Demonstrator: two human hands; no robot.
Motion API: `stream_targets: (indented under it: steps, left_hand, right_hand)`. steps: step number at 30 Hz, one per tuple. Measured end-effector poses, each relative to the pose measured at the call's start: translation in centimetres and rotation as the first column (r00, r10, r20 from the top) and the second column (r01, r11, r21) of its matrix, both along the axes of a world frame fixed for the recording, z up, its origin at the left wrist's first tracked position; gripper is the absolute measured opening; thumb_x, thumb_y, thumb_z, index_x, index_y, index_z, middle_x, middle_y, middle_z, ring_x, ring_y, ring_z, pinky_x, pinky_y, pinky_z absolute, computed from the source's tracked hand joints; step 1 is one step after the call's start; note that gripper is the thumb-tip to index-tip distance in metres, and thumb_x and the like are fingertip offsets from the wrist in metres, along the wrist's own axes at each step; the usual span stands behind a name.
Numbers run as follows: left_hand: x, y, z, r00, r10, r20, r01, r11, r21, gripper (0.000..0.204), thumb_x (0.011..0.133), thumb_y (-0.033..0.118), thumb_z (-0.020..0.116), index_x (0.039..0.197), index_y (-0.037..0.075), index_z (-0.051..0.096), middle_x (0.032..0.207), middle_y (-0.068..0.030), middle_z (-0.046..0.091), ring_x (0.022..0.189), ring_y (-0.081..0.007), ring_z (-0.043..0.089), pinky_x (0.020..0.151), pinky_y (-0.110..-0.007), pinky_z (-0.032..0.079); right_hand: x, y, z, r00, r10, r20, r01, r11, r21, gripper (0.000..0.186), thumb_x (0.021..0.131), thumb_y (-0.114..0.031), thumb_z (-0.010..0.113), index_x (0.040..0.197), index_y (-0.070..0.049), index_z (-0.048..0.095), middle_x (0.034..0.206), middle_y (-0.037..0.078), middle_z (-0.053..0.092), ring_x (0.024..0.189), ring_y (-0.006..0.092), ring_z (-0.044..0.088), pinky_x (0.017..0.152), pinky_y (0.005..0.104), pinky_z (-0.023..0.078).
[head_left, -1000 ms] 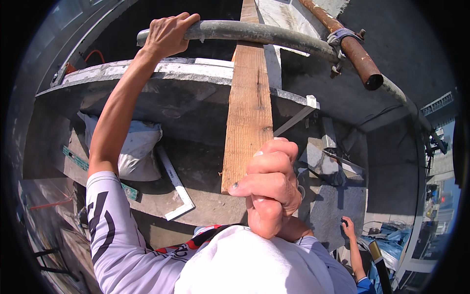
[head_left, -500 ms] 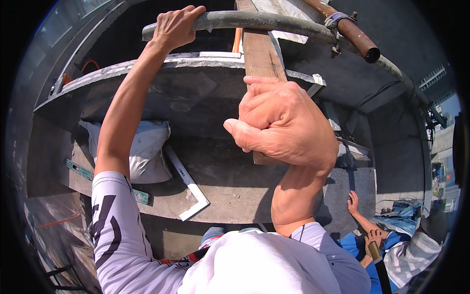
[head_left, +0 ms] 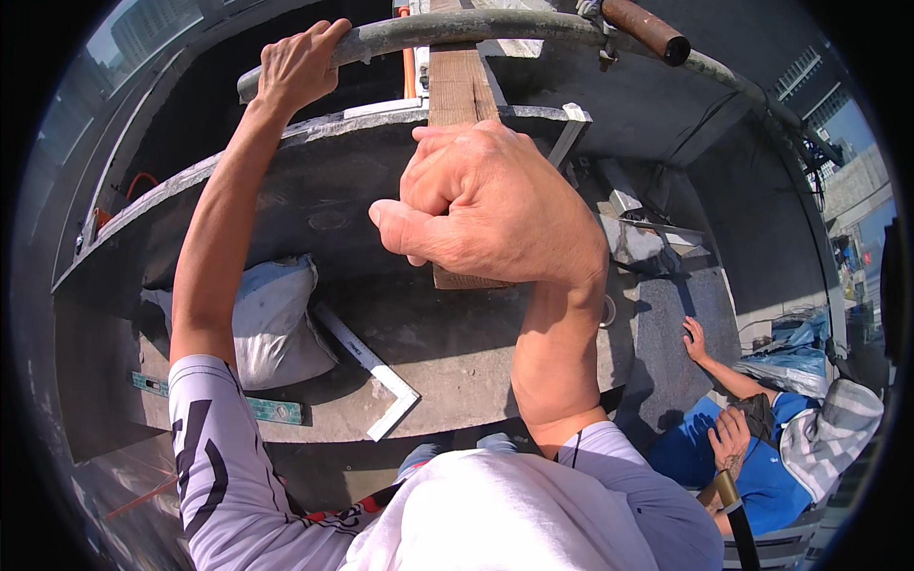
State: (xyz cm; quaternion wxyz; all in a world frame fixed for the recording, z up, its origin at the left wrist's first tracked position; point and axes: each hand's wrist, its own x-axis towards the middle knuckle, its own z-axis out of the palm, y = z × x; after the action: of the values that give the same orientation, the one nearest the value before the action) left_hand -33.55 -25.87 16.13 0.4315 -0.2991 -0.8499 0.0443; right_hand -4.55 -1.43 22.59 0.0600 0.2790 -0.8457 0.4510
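Observation:
A grey metal pipe (head_left: 419,36) curves across the far side, and my left hand (head_left: 300,68) is wrapped around it near its left end. Under that pipe runs a wooden plank (head_left: 464,86), its end pointing toward me. My right hand (head_left: 490,205) is in front of the plank with fingers curled in and thumb pointing left; what it holds, if anything, is hidden. Below my arms, a white L-shaped square (head_left: 367,371) lies on the concrete ledge (head_left: 457,381). A stuffed white sack (head_left: 276,328) sits beside it, and a green spirit level (head_left: 276,411) lies partly behind my left arm.
A rusty pipe (head_left: 647,33) joins the grey pipe at a clamp (head_left: 606,59). Beyond the ledge stands a concrete wall (head_left: 328,162). At lower right, a co-worker in blue (head_left: 762,481) with a striped head covering has one hand on a grey slab (head_left: 666,333). Blue plastic sheeting (head_left: 795,352) lies behind.
The view has shifted, so pipe, plank and both my hands appear further left. Both hands keep nearly the same hold and pose. More of the co-worker shows now.

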Motion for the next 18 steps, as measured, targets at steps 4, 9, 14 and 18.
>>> stream_targets:
  steps: [4,9,14,18]
  left_hand:
    - [1.4,2.9,0.9,0.996,-0.014,0.092,0.016,1.0,-0.017,0.054,0.084,0.01,0.075,0.137,0.019,0.064,0.107,-0.007,0.073,0.097,-0.0349,0.078,0.078,-0.05,0.064]
    - [0.6,0.8,0.6,0.988,0.007,0.152,-0.013,0.999,0.036,0.06,0.083,0.003,0.075,0.14,0.017,0.062,0.116,-0.0066,0.073,0.099,-0.035,0.078,0.079,-0.05,0.064]
    - [-0.1,1.6,0.2,0.994,0.009,0.107,-0.008,1.0,-0.011,0.062,0.084,0.001,0.075,0.142,0.016,0.061,0.118,-0.0071,0.072,0.103,-0.0339,0.077,0.081,-0.048,0.064]
    - [-1.6,0.9,-0.6,0.992,-0.031,0.123,0.026,0.999,0.04,0.061,0.084,-0.001,0.074,0.141,0.015,0.06,0.12,-0.0087,0.071,0.102,-0.0348,0.077,0.082,-0.05,0.063]
  right_hand:
    - [1.2,1.5,-4.2,0.934,-0.169,-0.315,-0.075,0.768,-0.636,0.036,0.098,-0.029,0.066,0.073,-0.008,0.082,0.075,0.005,0.079,0.075,0.0171,0.075,0.092,0.0404,0.054]
    - [2.0,-0.6,-8.3,0.762,-0.341,-0.55,-0.124,0.757,-0.641,0.005,0.077,-0.016,0.069,0.075,-0.017,0.074,0.083,-0.005,0.076,0.093,0.017,0.073,0.123,0.0485,0.037]
    - [1.9,-1.1,-8.8,0.7,-0.47,-0.537,-0.028,0.734,-0.678,0.014,0.082,-0.008,0.068,0.07,-0.014,0.069,0.077,-0.004,0.074,0.085,0.0152,0.07,0.106,0.0436,0.045]
    - [2.7,0.8,-8.1,0.782,-0.341,-0.522,-0.056,0.796,-0.603,0.02,0.092,-0.02,0.07,0.108,-0.011,0.078,0.104,0.003,0.08,0.107,0.0203,0.071,0.116,0.0462,0.042]
